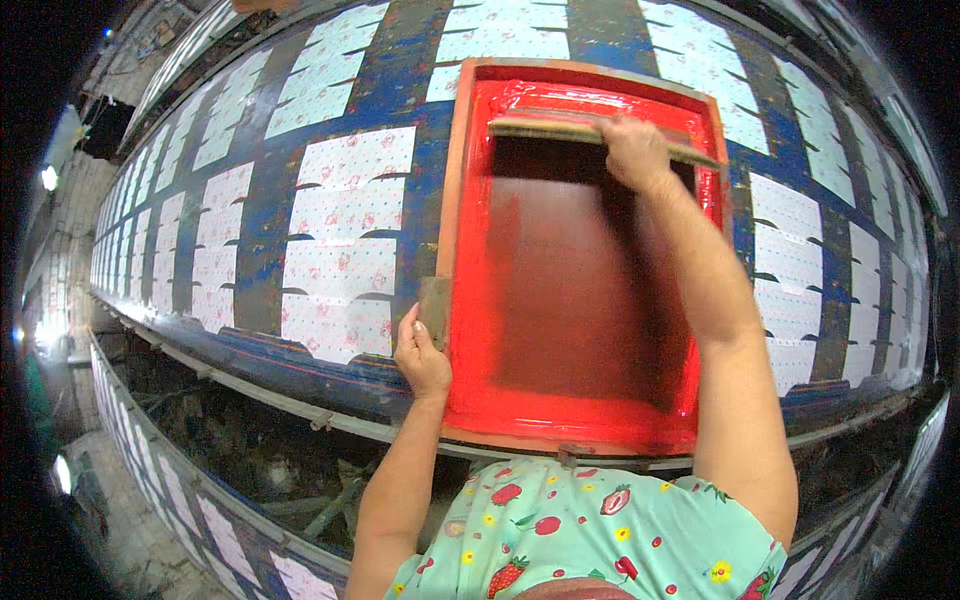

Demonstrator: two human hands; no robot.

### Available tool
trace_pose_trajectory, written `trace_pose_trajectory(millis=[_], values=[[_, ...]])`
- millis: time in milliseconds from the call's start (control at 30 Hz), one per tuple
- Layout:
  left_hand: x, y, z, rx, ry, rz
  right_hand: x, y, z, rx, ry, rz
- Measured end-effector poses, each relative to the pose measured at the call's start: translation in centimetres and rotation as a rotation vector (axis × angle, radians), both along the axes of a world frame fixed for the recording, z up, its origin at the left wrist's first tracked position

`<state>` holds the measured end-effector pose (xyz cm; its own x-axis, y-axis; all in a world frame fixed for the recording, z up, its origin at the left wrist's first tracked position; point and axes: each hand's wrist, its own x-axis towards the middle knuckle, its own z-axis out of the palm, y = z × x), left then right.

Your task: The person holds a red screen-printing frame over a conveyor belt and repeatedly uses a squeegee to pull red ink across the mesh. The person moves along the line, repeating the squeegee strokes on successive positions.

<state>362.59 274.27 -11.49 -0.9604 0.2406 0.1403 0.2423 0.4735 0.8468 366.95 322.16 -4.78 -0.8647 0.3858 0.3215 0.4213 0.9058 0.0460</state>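
A screen printing frame (452, 215) with an orange-red rim lies on the long table in front of me. Thick red ink (570, 408) covers its inner borders, and the mesh (590, 270) in the middle looks dark brownish red. At the far end, my right hand (637, 152) is closed around a squeegee (545, 127) whose long bar spans most of the frame's width. My left hand (424, 358) grips a flat brownish block (434, 308) on the frame's left side, thumb on top. The squeegee's lower edge is hidden from me.
White cut fabric pieces with small floral prints (350, 240) lie in rows on the blue-stained table (265, 240), both sides of the frame. A metal rail (290, 402) runs along the near edge. Another table with similar pieces (225, 535) stands behind at lower left.
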Motion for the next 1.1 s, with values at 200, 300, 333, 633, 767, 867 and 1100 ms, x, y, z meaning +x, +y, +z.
trace_pose_trajectory(millis=[200,300,333,633,767,867,1100], values=[[0.3,0.3,0.0,-0.067,0.006,0.023,-3.5,5.7,1.7,-0.066,-0.099,-0.044],[0.3,0.2,-0.1,-0.095,0.025,0.015,-3.7,6.6,1.2,-0.075,-0.068,0.005],[0.3,0.1,-0.1,-0.109,0.036,0.006,-3.7,6.8,1.1,-0.105,-0.100,-0.005],[0.2,0.3,-0.2,-0.062,0.047,-0.006,-1.1,3.3,3.9,-0.248,-0.306,0.038],[-0.2,0.0,-0.7,-0.061,0.120,-0.018,3.5,-2.5,3.8,-0.220,-0.386,0.065],[-0.8,-0.1,-1.3,0.013,0.078,-0.032,7.5,-7.9,3.5,-0.261,-0.427,0.086],[-1.0,-0.6,-1.4,0.112,-0.008,-0.096,18.1,-22.4,2.9,-0.355,-0.367,0.111]])
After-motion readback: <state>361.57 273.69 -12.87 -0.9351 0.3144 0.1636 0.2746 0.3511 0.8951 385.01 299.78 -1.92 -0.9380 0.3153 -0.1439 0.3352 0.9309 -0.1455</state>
